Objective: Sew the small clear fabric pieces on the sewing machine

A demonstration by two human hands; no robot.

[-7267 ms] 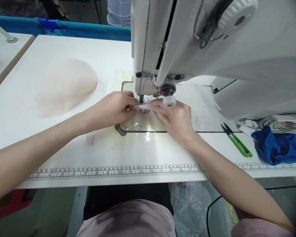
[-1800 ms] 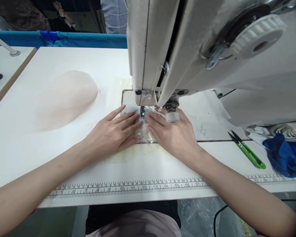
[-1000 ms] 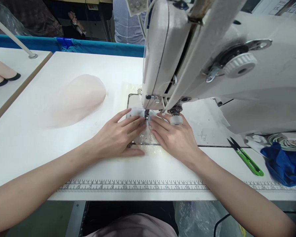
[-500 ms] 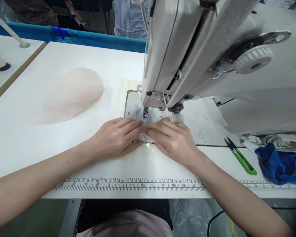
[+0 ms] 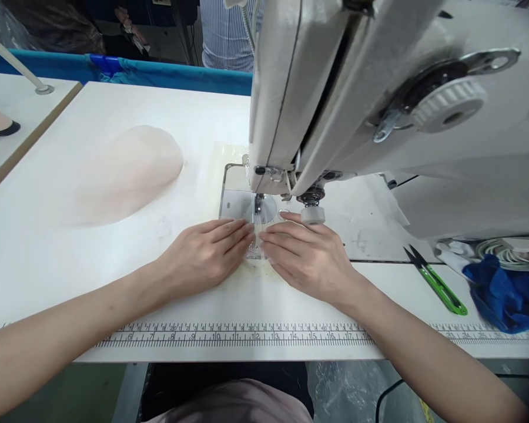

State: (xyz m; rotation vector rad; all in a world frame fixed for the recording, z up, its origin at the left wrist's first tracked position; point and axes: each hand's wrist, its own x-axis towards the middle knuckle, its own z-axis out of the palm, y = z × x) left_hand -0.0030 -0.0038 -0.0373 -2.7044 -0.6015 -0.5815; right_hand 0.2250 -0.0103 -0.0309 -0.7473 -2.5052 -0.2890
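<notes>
Both hands flat on a small translucent strip just in front of the presser foot

The left hand (image 5: 203, 255) and right hand (image 5: 306, 255) lie palm-down, fingers extended and open, fingertips nearly meeting at 12 o'clock over the clear strip (image 5: 256, 244), likely pinning it flat and aligned with the presser foot (image 5: 258, 202). The strip itself is barely legible: see-through, mostly covered by fingers, its edges lost in glare. The sewing machine head (image 5: 379, 106) hides the needle. At 3 o'clock lie green thread snips (image 5: 438, 282); at 10 o'clock, a pale fabric pile (image 5: 127, 173).
</notes>
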